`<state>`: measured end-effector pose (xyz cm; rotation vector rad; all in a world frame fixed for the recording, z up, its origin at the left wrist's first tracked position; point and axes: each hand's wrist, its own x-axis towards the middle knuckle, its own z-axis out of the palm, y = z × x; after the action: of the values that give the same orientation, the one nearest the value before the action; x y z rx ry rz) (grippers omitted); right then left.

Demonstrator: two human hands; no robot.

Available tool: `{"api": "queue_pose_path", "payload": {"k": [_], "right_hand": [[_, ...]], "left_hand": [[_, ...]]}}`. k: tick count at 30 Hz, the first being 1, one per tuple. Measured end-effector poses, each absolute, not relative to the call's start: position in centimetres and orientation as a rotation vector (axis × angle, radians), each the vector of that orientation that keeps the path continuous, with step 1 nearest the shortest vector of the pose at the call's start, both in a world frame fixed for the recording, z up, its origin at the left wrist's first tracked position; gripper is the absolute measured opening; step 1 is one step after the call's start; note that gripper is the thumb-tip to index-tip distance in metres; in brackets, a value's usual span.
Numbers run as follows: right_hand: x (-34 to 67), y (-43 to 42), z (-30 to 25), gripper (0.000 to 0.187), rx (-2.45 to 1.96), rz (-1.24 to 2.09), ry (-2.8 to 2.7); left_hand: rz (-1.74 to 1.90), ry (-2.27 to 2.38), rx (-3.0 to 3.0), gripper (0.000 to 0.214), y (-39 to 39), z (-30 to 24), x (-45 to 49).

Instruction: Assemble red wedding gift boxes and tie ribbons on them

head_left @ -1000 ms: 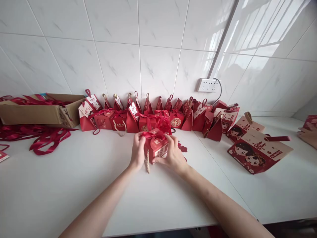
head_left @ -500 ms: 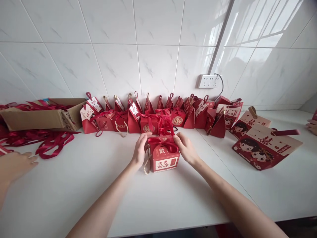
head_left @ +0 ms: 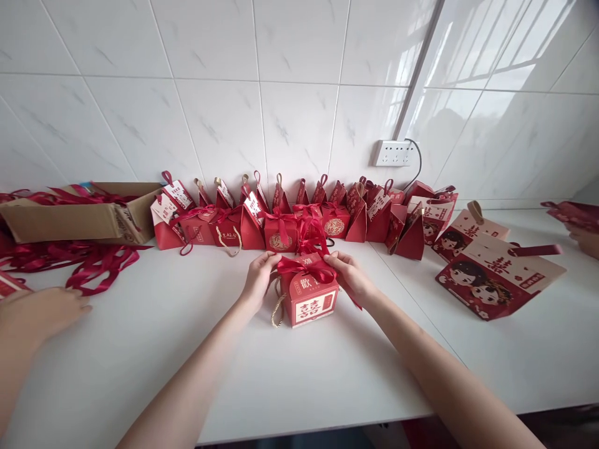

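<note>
A small red gift box [head_left: 314, 307] with gold rope handles stands upright on the white counter in front of me. Across its top lies a red satin ribbon [head_left: 306, 269] tied in a bow. At the box's left side, my left hand [head_left: 260, 278] is closed on the bow's left end. My right hand [head_left: 350, 274] pinches the ribbon's right end, and a loose tail hangs below its fingers. Some of the fingertips are hidden behind the ribbon and box.
Behind the box, several red gift boxes [head_left: 281, 240] line the tiled wall. A cardboard box [head_left: 65, 224] of ribbons stands left, with loose ribbon [head_left: 105, 274] before it. Another person's hand [head_left: 44, 312] is at left; one at far right holds a red box [head_left: 573, 218]. Larger boxes [head_left: 496, 284] stand right.
My hands stay at the bow, and a ribbon tail now hangs under my right hand. The other person's left-side hand moved inward; at far right a hand brought a red box into view.
</note>
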<state>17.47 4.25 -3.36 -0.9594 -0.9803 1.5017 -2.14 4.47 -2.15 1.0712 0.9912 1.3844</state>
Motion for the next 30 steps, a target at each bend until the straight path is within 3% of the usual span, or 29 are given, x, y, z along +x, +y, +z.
{"api": "queue_pose_path", "payload": {"k": [8,16,30], "right_hand": [[17.9,4.3,-2.7,0.035,-0.857,1.546,-0.966],[18.4,3.7,-1.7,0.042,-0.745,1.529,-1.016],[18.7,3.8,-1.6,0.029,-0.771,1.468,-0.936]], "left_hand": [[1.499,0.963,1.070,0.026,4.4,-1.6,-2.3],[1.574,0.946,1.104,0.023,4.5,-1.8,-2.7],[1.756,0.958,1.002,0.024,4.9,-1.2,-3.5]]}}
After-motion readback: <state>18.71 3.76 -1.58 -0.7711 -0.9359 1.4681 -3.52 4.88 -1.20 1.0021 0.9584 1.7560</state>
